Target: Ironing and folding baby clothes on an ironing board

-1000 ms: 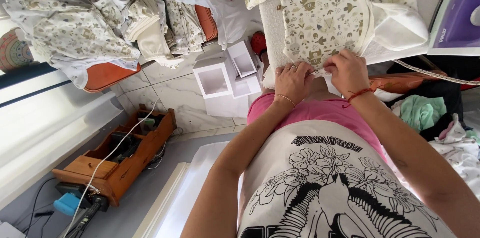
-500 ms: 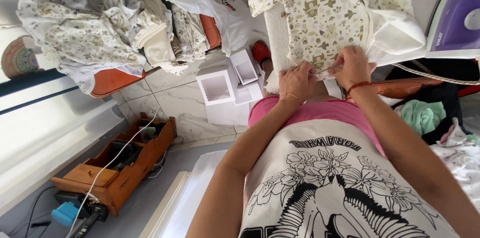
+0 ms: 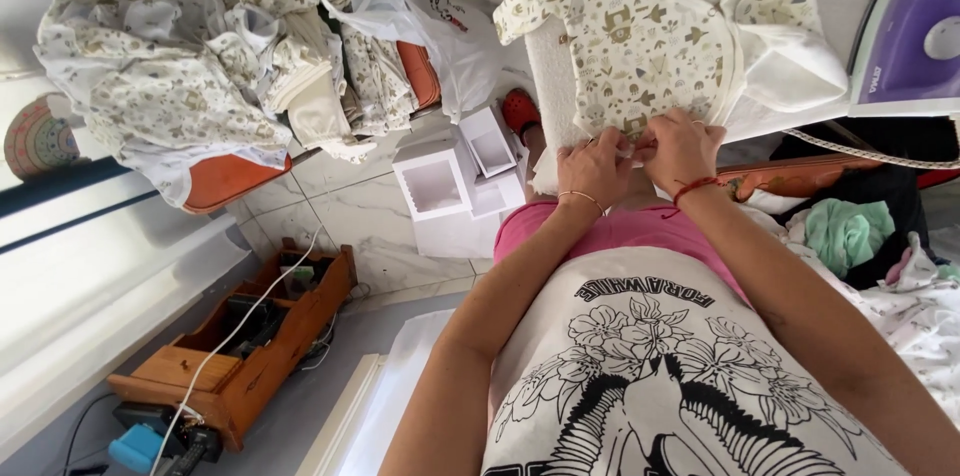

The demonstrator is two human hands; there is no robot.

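Both hands, left hand (image 3: 592,168) and right hand (image 3: 682,148), pinched the hem of the printed baby top (image 3: 650,36) at the ironing board's (image 3: 535,46) near edge, apparently to hold it flat.

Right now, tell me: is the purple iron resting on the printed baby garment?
No. The purple iron stands at the board's right edge, clear of the printed baby garment that both hands pinch at its hem.

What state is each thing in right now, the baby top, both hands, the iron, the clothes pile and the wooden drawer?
Baby top: spread flat on the board, hem pinched.
Left hand: gripping the hem.
Right hand: gripping the hem.
Iron: set aside, untouched.
Clothes pile: heaped, unfolded.
Wooden drawer: on the floor, open.
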